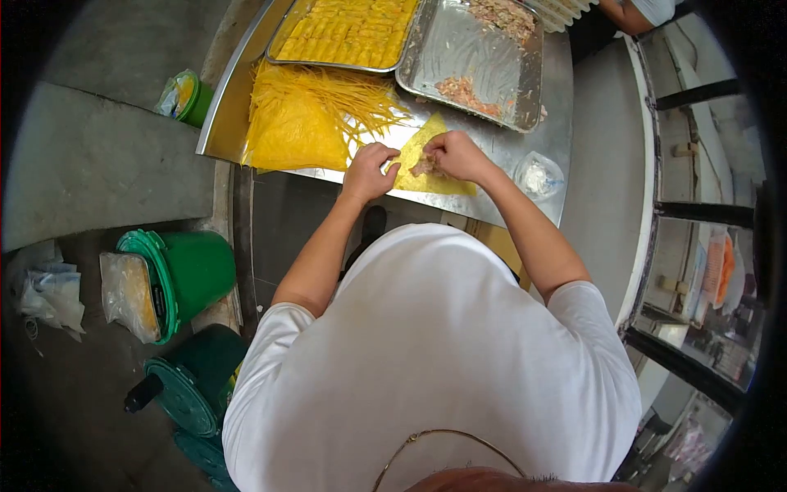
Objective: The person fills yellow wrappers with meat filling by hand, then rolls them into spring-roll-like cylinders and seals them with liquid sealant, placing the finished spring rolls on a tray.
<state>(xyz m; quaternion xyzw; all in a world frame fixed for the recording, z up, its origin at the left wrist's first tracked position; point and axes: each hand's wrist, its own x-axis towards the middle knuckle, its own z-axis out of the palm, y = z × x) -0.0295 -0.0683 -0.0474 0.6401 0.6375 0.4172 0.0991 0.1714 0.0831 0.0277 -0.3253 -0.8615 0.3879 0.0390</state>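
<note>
Filling step, by the look of it: a yellow wrapper (416, 184) lies on the table (496, 164) near the metal tray (463, 53), with a clump of filling (423, 167) on it. Right hand (456, 157) has fingers bunched at the filling, can't tell if pinching any; left hand (373, 170) has fingers parted, gripping nothing visible, by the wrapper's left edge. Next move probably calls for shaping the filling, then folding an edge over.

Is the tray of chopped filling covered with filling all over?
No, the chopped filling lies in patches toward the near and far ends of the tray, with mostly bare metal between.
</note>
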